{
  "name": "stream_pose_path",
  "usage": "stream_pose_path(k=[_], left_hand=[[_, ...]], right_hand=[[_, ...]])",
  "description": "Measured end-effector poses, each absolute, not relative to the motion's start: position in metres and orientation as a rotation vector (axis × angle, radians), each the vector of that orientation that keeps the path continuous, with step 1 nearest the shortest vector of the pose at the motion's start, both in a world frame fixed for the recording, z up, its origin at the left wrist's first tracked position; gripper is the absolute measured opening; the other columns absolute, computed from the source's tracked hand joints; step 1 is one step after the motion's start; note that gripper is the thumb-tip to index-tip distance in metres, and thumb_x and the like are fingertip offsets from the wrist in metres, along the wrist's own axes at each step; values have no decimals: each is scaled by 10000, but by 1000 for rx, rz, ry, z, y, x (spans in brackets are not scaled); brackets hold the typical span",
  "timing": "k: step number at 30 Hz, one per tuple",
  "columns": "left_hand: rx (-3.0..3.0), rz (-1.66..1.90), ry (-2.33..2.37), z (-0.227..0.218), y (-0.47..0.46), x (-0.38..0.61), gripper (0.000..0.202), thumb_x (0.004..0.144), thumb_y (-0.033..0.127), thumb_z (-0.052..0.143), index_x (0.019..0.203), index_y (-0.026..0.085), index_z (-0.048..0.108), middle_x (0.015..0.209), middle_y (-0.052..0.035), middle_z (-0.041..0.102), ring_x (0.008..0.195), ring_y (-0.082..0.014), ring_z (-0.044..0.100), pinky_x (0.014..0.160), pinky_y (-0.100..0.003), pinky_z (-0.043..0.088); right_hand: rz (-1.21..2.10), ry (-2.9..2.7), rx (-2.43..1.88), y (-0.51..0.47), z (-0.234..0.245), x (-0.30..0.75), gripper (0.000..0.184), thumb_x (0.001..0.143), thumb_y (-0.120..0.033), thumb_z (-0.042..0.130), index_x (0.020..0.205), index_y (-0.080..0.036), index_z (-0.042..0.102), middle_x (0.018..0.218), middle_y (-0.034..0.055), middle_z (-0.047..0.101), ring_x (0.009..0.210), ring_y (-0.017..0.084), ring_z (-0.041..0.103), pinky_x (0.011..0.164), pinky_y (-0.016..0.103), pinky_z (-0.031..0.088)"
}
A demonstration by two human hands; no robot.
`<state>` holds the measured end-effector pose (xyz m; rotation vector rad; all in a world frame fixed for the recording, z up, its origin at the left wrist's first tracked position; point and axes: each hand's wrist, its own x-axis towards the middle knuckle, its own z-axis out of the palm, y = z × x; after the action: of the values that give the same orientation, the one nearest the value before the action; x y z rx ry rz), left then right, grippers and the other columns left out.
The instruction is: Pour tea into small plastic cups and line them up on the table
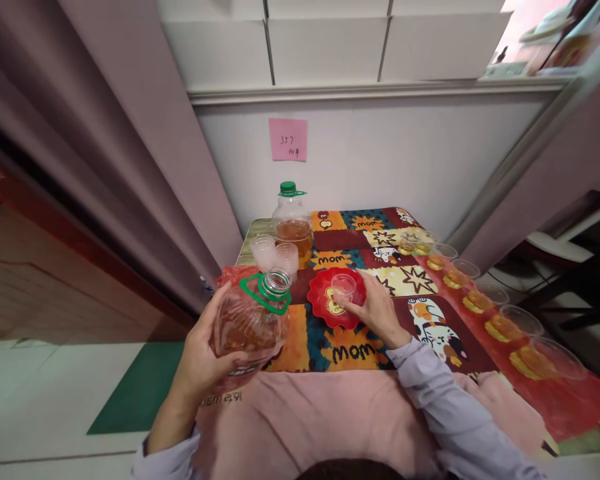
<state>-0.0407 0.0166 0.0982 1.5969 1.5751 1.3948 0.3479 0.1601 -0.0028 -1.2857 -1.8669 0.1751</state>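
My left hand [203,350] is wrapped around a large clear plastic bottle [247,330] at the table's near left. Its neck has a green carrying ring and no cap, and amber liquid shows inside. To the right, a small clear plastic cup [343,285] stands on a red scalloped plate [319,308] with a yellow cartoon figure. My right hand [375,307] has its thumb and fingers around the right side of this cup, and no liquid can be made out in it. The bottle's mouth is left of the cup, apart from it.
Behind stands a second bottle [293,230] with a green cap, partly filled. Stacked clear cups [286,257] are beside it. Along the right edge, several cups of yellow liquid [503,327] stand in a row on red plastic sheeting [540,407]. Patterned mats [330,259] cover the table's middle.
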Motion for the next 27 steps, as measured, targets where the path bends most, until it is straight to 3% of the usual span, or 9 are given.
stream_pose_path(k=[2,5,8,10,12,15,20,27], left_hand=[[1610,1386,1573,99,18,-39,1446,572,947,987,1731,183,581,1723,-245,661,1619,-546,596,1360,-689,443],[1628,1374,1560,101,19,-33,1450,565,930,1002,1734,182,580,1724,-252,659,1619,-538,598,1371,-679,428],[1601,1393,1553,105,20,-27,1431,545,920,1016,1706,182,622,1716,-263,662,1615,-538,603,1375,-670,422],[1579,1388,1542,108,20,-22,1412,545,906,1025,1698,189,639,1714,-260,663,1615,-530,606,1376,-660,423],[1571,1374,1529,111,19,-18,1392,558,880,1035,1704,198,638,1715,-248,666,1616,-515,609,1374,-644,431],[1583,1386,1546,115,18,-13,1355,572,831,1051,1705,210,645,1701,-227,685,1607,-499,622,1363,-616,456],[1696,1368,1628,114,20,-7,1282,598,753,1072,1698,238,662,1712,-200,686,1608,-492,625,1347,-597,487],[1845,1170,1757,115,24,7,1304,659,761,1047,1769,264,576,1809,-190,595,1668,-488,561,1387,-610,431]], right_hand=[[165,-1775,-1258,157,-5,342,929,999,-812,773,1633,-144,647,1578,304,740,1473,491,720,1240,755,584],[149,-1586,-1155,138,1,330,853,1007,-714,821,1648,-186,625,1638,277,699,1572,479,641,1324,756,509],[497,-1531,-1006,107,9,306,775,1012,-641,843,1649,-255,629,1646,236,693,1565,461,650,1325,704,534],[970,-1514,-859,88,12,281,896,940,-697,914,1677,-293,601,1689,226,661,1573,469,646,1305,685,555],[1408,-1394,-710,74,13,252,1133,799,-765,1016,1730,-344,526,1783,214,575,1656,485,568,1293,694,554],[1772,-1212,-532,67,17,215,1359,653,-753,1113,1775,-392,436,1863,199,475,1712,478,508,1300,700,542],[1914,-1194,-341,77,23,195,1280,662,-707,1123,1727,-367,499,1725,164,643,1682,444,559,1340,675,521],[1889,-1186,-389,83,16,209,1324,678,-692,1122,1769,-312,475,1827,188,548,1720,455,512,1440,685,371]])
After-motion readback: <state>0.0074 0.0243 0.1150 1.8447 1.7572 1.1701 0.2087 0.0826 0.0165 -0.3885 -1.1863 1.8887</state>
